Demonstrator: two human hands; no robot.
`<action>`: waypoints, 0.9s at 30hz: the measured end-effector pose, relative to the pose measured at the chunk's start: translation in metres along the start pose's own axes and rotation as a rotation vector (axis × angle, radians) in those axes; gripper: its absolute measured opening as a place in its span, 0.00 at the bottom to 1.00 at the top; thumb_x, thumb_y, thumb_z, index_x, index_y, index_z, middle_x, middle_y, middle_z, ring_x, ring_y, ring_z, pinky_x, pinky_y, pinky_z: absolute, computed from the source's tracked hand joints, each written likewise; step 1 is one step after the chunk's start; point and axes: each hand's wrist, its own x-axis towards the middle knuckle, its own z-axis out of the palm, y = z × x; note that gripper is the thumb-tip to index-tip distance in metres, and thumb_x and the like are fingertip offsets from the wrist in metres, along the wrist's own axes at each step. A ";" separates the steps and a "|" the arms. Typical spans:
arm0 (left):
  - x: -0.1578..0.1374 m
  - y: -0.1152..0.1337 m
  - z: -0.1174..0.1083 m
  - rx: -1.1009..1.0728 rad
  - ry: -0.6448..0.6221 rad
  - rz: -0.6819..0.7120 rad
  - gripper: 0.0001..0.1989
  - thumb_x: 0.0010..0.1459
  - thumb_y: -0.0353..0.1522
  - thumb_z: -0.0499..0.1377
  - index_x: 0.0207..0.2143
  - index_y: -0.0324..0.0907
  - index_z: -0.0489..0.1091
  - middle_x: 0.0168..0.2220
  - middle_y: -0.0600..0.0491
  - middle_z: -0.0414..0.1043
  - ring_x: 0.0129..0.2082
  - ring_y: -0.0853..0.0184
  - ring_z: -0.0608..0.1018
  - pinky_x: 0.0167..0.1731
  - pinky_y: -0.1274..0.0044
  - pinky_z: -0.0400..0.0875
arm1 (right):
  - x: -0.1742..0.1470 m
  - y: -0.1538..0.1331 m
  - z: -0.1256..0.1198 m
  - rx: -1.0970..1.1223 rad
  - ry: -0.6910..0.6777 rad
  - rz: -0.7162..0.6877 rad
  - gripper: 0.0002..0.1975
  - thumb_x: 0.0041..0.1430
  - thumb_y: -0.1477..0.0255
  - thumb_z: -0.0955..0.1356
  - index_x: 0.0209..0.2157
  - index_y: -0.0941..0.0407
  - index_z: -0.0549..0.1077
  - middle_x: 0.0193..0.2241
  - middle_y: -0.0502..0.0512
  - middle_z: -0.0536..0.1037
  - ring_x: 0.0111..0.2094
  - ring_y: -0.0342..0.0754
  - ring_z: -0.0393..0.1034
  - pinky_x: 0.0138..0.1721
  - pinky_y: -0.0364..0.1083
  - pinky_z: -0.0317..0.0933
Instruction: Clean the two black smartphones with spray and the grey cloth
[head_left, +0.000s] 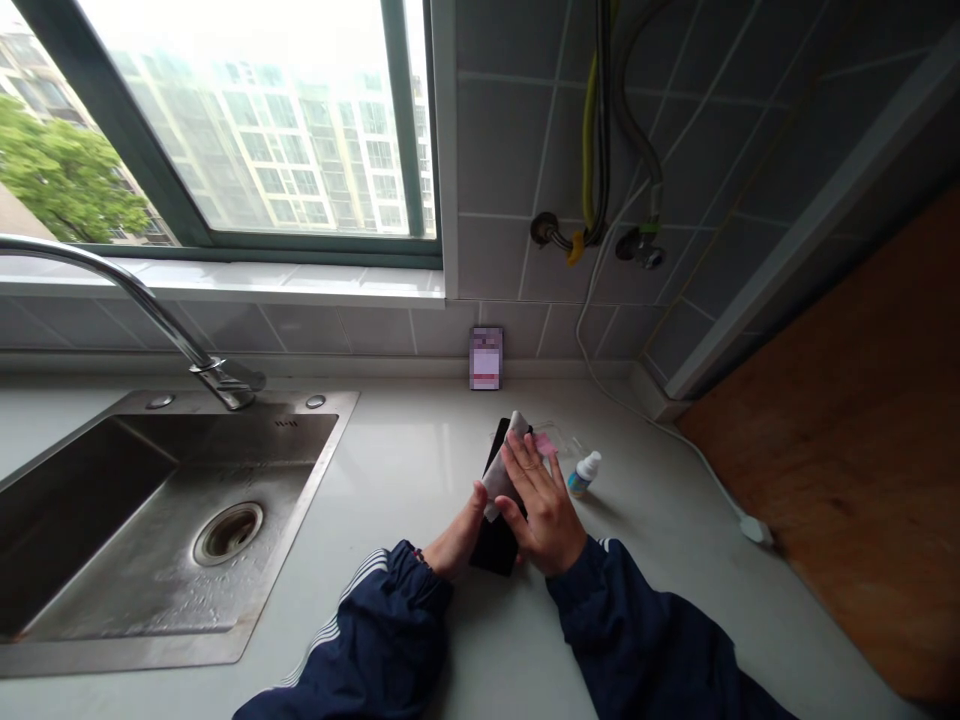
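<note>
My left hand (454, 540) is closed around the edge of a flat black phone (493, 546), its thumb up along the near side. Across the middle of the phone lies a folded light-grey cloth (501, 484). My right hand (546, 505) rests flat on that cloth, fingers stretched out and slightly apart, a thin ring on one finger. The phone is tilted above the counter, and both hands hide part of it. Just right of my right hand stands a small bottle (582, 474) with a white cap and blue label. Behind the fingers lie a pink piece (545, 443) and clear plastic.
A steel sink (259, 600) with a chrome tap (169, 320) is set into the white counter (397, 470) at left. A small upright card-like object (486, 358), blurred, leans on the tiled wall. A white cable with a plug (756, 530) runs along the right, near a wooden panel (847, 440).
</note>
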 end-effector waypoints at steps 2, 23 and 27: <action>-0.001 0.000 0.001 0.100 -0.011 -0.019 0.33 0.65 0.48 0.57 0.68 0.46 0.62 0.58 0.40 0.73 0.56 0.43 0.77 0.55 0.53 0.72 | 0.000 0.000 0.000 0.016 0.005 0.002 0.34 0.74 0.59 0.58 0.74 0.55 0.42 0.72 0.63 0.49 0.73 0.63 0.39 0.68 0.71 0.42; 0.003 0.035 0.019 -0.139 0.136 0.226 0.37 0.66 0.57 0.44 0.59 0.39 0.70 0.50 0.40 0.79 0.44 0.52 0.83 0.50 0.61 0.75 | -0.002 -0.030 -0.013 0.231 -0.342 -0.305 0.24 0.70 0.59 0.63 0.62 0.55 0.69 0.63 0.61 0.69 0.69 0.57 0.54 0.69 0.69 0.36; 0.003 0.036 0.014 -0.148 0.125 0.226 0.37 0.66 0.56 0.44 0.62 0.38 0.68 0.52 0.38 0.78 0.44 0.51 0.83 0.48 0.61 0.76 | -0.001 -0.030 -0.013 0.217 -0.304 -0.339 0.21 0.70 0.62 0.64 0.60 0.54 0.71 0.61 0.60 0.72 0.68 0.56 0.58 0.70 0.67 0.34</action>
